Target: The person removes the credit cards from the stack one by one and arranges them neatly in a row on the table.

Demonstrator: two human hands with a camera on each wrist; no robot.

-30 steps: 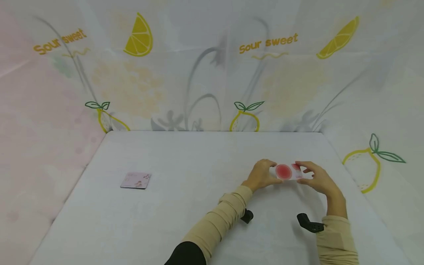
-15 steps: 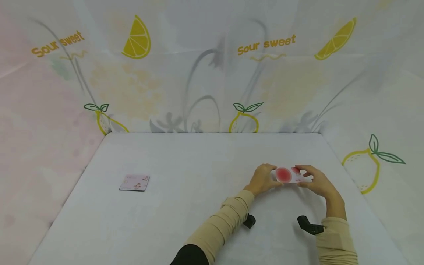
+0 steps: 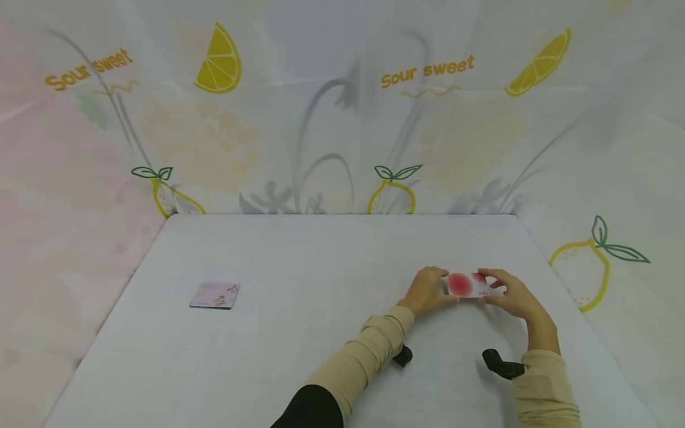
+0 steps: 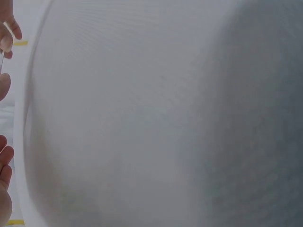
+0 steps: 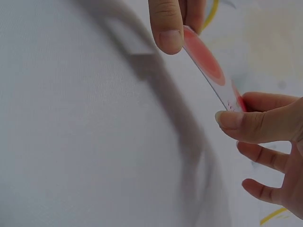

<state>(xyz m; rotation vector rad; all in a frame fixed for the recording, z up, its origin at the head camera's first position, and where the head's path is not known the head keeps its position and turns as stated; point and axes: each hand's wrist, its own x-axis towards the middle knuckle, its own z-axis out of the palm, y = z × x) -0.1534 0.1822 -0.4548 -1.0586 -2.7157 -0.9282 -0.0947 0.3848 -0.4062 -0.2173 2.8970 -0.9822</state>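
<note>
A thin white card (image 3: pixel 460 285) with a large red disc and a smaller red patch is held up off the tabletop at the right. My left hand (image 3: pixel 426 290) pinches its left end between thumb and fingers. At the opposite end my right hand (image 3: pixel 512 295) grips it by thumb and fingertips, other fingers spread. Seen from the right wrist, the card (image 5: pixel 206 59) stretches tilted between the left thumb (image 5: pixel 169 40) above and the right thumb (image 5: pixel 251 125) below. In the left wrist view only parts of fingers (image 4: pixel 4 38) show at the left edge.
A pale pink card-like piece with a floral print (image 3: pixel 215 295), possibly a small stack, lies at the left of the white table (image 3: pixel 299 333). Behind stands a backdrop (image 3: pixel 299 137) printed with lemons. Dark wrist mounts (image 3: pixel 502 364) jut inward from both sleeves.
Both hands keep their hold on the card, which has come slightly lower and nearer. The head view has shifted a little. The pink piece has not moved on the table.
</note>
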